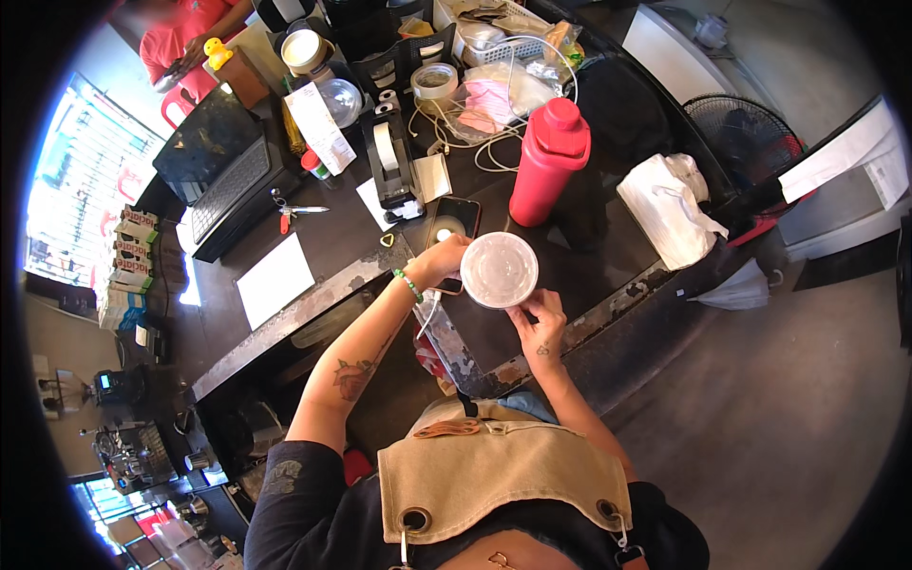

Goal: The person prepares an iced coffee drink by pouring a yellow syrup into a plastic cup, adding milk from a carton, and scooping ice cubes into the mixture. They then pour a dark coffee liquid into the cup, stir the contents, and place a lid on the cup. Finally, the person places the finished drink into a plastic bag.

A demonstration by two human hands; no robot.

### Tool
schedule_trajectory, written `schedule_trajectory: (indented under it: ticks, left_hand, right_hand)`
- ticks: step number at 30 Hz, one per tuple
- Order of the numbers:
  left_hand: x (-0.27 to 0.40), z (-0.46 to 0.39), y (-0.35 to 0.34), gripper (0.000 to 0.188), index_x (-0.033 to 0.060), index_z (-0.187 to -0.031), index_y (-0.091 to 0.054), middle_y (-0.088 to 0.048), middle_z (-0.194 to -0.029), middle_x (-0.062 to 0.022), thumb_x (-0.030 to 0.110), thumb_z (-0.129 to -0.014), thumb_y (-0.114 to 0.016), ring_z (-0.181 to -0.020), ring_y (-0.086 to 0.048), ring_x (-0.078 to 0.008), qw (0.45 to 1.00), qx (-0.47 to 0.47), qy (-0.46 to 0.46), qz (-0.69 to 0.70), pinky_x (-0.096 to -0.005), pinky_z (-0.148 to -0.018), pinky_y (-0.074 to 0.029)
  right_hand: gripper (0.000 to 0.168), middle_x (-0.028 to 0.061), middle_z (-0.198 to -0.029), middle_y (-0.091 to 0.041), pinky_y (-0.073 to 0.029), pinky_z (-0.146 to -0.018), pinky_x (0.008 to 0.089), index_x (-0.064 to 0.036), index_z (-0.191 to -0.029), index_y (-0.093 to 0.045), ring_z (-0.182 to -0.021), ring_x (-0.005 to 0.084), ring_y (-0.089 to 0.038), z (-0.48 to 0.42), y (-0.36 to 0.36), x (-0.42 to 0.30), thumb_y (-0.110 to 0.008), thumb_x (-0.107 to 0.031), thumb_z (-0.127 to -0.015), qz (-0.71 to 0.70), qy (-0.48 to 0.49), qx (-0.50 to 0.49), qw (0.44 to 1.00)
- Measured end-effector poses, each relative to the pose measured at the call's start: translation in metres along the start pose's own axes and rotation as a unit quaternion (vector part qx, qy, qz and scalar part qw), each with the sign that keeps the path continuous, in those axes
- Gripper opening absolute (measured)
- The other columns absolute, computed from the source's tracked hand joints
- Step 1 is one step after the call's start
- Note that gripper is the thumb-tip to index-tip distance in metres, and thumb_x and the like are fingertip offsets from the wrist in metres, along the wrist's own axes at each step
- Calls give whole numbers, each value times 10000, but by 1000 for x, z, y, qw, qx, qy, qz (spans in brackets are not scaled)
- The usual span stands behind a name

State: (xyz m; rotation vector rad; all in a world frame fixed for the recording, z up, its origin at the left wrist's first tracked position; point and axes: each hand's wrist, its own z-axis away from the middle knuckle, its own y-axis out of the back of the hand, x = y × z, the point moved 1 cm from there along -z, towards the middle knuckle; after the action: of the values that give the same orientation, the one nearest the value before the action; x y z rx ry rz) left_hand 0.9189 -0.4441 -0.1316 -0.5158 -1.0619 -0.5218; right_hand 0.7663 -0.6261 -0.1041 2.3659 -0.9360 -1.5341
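A round, translucent plastic lid (pixel 499 269), seemingly on a cup seen from above, is between my two hands. My left hand (pixel 447 258) grips it at its left edge, over a phone (pixel 459 214) lying on the dark counter. With thumb and fingers, my right hand (pixel 539 313) holds the lower right side. The cup's body is mostly hidden under the lid. Beyond my right hand stands a red plastic bottle (pixel 545 167). A black tape dispenser (pixel 390 164) is on the counter beyond my left hand.
A laptop (pixel 239 171), keys (pixel 286 214) and white paper (pixel 276 280) lie to the left. White tissues (pixel 673 214) are at the right. Cables (pixel 491 146) and a white basket (pixel 499 50) are at the back. A person (pixel 187 46) is beyond the counter at the upper left. The counter's edge (pixel 285 303) is worn.
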Motion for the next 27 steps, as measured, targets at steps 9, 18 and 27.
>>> schedule_trajectory:
  ticks: [9,18,27]
  left_hand:
    - [-2,39,-53,380,32,-1244,-578,-661,-864,21,308,-983,-558,-665,-601,-41,981,113,39,155,-191,-583,-483]
    - [-30,51,-107,335,17,-1129,-595,-557,-772,44,298,-1050,-431,-609,-453,-28,914,352,-116,162,-208,-550,-410]
    - [26,69,-137,679,110,-1556,-170,-310,-1560,-122,541,-1037,-240,-1431,-311,-226,895,196,-292,275,-374,-1184,-221]
  right_hand:
    - [469,53,-1182,-632,-473,-928,285,-11,-1243,-581,-1072,136,-601,-11,11,45,-775,-139,-836,-405,-230,-120,877]
    - [376,114,-1304,-593,-391,-1073,337,26,-1323,-539,-1237,202,-540,-9,21,49,-526,-186,-1013,-435,-329,-51,837]
    - [728,150,-1602,-173,-77,-1199,392,-39,-1552,-92,-1480,249,-158,-6,-14,-56,-266,-508,-1023,-452,-147,108,873]
